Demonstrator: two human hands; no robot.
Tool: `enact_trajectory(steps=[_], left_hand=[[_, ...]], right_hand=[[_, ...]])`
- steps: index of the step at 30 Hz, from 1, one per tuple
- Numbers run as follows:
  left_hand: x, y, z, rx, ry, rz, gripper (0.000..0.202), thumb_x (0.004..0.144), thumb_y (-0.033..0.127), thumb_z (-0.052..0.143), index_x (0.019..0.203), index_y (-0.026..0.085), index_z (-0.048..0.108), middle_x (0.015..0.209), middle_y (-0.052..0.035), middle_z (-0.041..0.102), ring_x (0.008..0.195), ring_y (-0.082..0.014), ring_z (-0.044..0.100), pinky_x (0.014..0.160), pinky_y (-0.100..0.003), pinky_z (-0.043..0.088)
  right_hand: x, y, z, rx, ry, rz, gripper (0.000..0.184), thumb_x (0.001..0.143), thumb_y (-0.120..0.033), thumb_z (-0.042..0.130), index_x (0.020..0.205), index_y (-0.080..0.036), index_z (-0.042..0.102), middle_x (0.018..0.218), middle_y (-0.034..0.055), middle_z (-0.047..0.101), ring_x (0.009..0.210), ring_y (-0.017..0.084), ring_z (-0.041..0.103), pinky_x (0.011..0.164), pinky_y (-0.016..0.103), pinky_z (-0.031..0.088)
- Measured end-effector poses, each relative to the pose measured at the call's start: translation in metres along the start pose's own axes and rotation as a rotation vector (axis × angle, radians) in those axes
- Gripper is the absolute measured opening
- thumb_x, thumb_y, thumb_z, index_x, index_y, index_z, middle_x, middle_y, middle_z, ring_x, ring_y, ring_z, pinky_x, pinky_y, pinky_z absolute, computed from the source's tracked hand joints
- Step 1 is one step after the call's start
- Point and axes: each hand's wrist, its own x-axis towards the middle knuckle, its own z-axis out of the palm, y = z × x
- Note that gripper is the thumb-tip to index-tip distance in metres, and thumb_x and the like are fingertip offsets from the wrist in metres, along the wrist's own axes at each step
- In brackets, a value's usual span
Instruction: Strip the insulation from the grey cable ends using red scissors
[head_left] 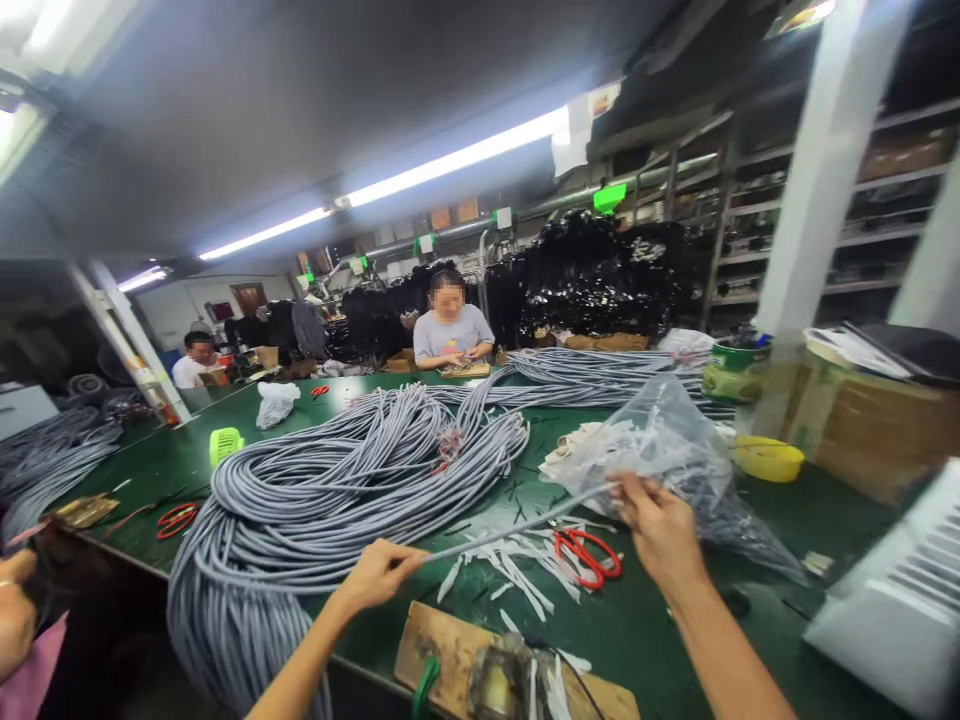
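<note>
A single grey cable (517,527) stretches between my two hands above the green table. My left hand (386,575) pinches it at the left, near a big looped bundle of grey cables (315,500). Its other end is in the closed fingers of my right hand (660,525), in front of a clear plastic bag (660,440). Below the cable lie red-handled scissors (589,557) and white strips (517,575). A wooden board (442,645) with a metal fixture (495,685) sits at the near edge.
A yellow bowl (769,458), green tin (735,370) and cardboard box (862,420) stand at right, with a white slatted appliance (900,600) nearer. A green fan-like object (225,445) and more red scissors (177,520) lie left. A co-worker (452,330) sits opposite; another person's hand (15,610) shows at left.
</note>
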Motion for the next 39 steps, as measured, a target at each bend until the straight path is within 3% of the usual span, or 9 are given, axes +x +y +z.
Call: enact_trajectory(steps=[5, 8, 10, 17, 19, 21, 24, 29, 39], left_hand=[[-0.037, -0.035, -0.042, 0.232, 0.479, -0.318, 0.021, 0.078, 0.026, 0.053, 0.079, 0.024, 0.074, 0.069, -0.0054, 0.072, 0.067, -0.0203, 0.062, 0.069, -0.028, 0.041], [-0.032, -0.032, -0.066, 0.264, 0.686, -0.456, 0.032, 0.084, 0.017, 0.041, 0.095, 0.018, 0.071, 0.090, -0.0144, 0.071, 0.090, -0.0268, 0.061, 0.083, -0.039, 0.039], [-0.015, -0.018, -0.061, 0.239, 0.717, -0.454, 0.038, 0.084, 0.010, 0.035, 0.101, 0.014, 0.068, 0.100, -0.0165, 0.069, 0.099, -0.0278, 0.059, 0.089, -0.044, 0.037], [0.064, 0.076, 0.036, -0.093, 0.272, 0.020, 0.023, 0.080, 0.021, 0.058, 0.098, 0.026, 0.071, 0.094, 0.0037, 0.073, 0.085, -0.0116, 0.066, 0.074, -0.017, 0.049], [0.080, 0.095, 0.049, -0.366, 0.045, 0.117, 0.030, 0.079, 0.024, 0.058, 0.108, 0.018, 0.067, 0.099, -0.0027, 0.072, 0.083, -0.0142, 0.066, 0.069, -0.019, 0.050], [0.092, 0.105, 0.054, -0.530, -0.044, 0.113, 0.034, 0.077, 0.025, 0.059, 0.108, 0.012, 0.066, 0.097, -0.0073, 0.072, 0.079, -0.0162, 0.066, 0.066, -0.020, 0.050], [0.098, 0.111, 0.060, -0.595, 0.003, 0.037, 0.031, 0.074, 0.023, 0.061, 0.101, 0.010, 0.070, 0.089, -0.0085, 0.073, 0.069, -0.0158, 0.064, 0.062, -0.021, 0.049], [0.093, 0.107, 0.072, -0.640, 0.051, -0.139, 0.026, 0.071, 0.022, 0.059, 0.089, 0.009, 0.073, 0.059, -0.0046, 0.068, 0.047, -0.0125, 0.054, 0.046, -0.021, 0.042], [0.088, 0.106, 0.072, -0.612, 0.130, 0.044, 0.023, 0.076, 0.020, 0.051, 0.073, 0.012, 0.073, 0.057, -0.0045, 0.061, 0.047, -0.0113, 0.045, 0.043, -0.021, 0.034]], right_hand=[[-0.022, 0.013, 0.020, -0.098, -0.159, 0.034, 0.042, 0.044, -0.057, 0.075, 0.055, -0.018, 0.066, 0.053, 0.0039, 0.063, 0.053, 0.017, 0.057, 0.049, 0.026, 0.045], [-0.048, 0.025, 0.045, -0.122, -0.262, 0.088, 0.042, 0.048, -0.058, 0.073, 0.060, -0.018, 0.069, 0.057, 0.0060, 0.066, 0.059, 0.022, 0.062, 0.059, 0.030, 0.049], [-0.060, 0.031, 0.055, -0.119, -0.272, 0.117, 0.042, 0.050, -0.059, 0.071, 0.062, -0.019, 0.069, 0.058, 0.0058, 0.067, 0.061, 0.022, 0.063, 0.062, 0.032, 0.049], [-0.050, 0.030, 0.041, -0.045, -0.185, 0.175, 0.048, 0.045, -0.064, 0.072, 0.057, -0.018, 0.062, 0.049, 0.0019, 0.059, 0.041, 0.012, 0.047, 0.038, 0.024, 0.037], [-0.043, 0.025, 0.034, -0.014, -0.172, 0.193, 0.051, 0.045, -0.067, 0.070, 0.057, -0.018, 0.060, 0.043, -0.0011, 0.052, 0.032, 0.006, 0.034, 0.031, 0.021, 0.025], [-0.037, 0.019, 0.029, 0.011, -0.163, 0.215, 0.054, 0.045, -0.069, 0.069, 0.056, -0.017, 0.058, 0.039, -0.0039, 0.045, 0.029, 0.003, 0.022, 0.029, 0.020, 0.016], [-0.032, 0.015, 0.025, 0.025, -0.131, 0.245, 0.056, 0.044, -0.070, 0.069, 0.055, -0.016, 0.058, 0.036, -0.0065, 0.038, 0.029, 0.001, 0.016, 0.029, 0.019, 0.012], [-0.031, 0.017, 0.025, 0.003, -0.047, 0.245, 0.054, 0.042, -0.064, 0.074, 0.054, -0.014, 0.058, 0.042, -0.0038, 0.044, 0.034, 0.004, 0.028, 0.031, 0.019, 0.021], [-0.040, 0.021, 0.027, -0.065, -0.047, 0.227, 0.048, 0.048, -0.060, 0.074, 0.058, -0.017, 0.055, 0.046, -0.0029, 0.049, 0.039, 0.008, 0.040, 0.036, 0.021, 0.031]])
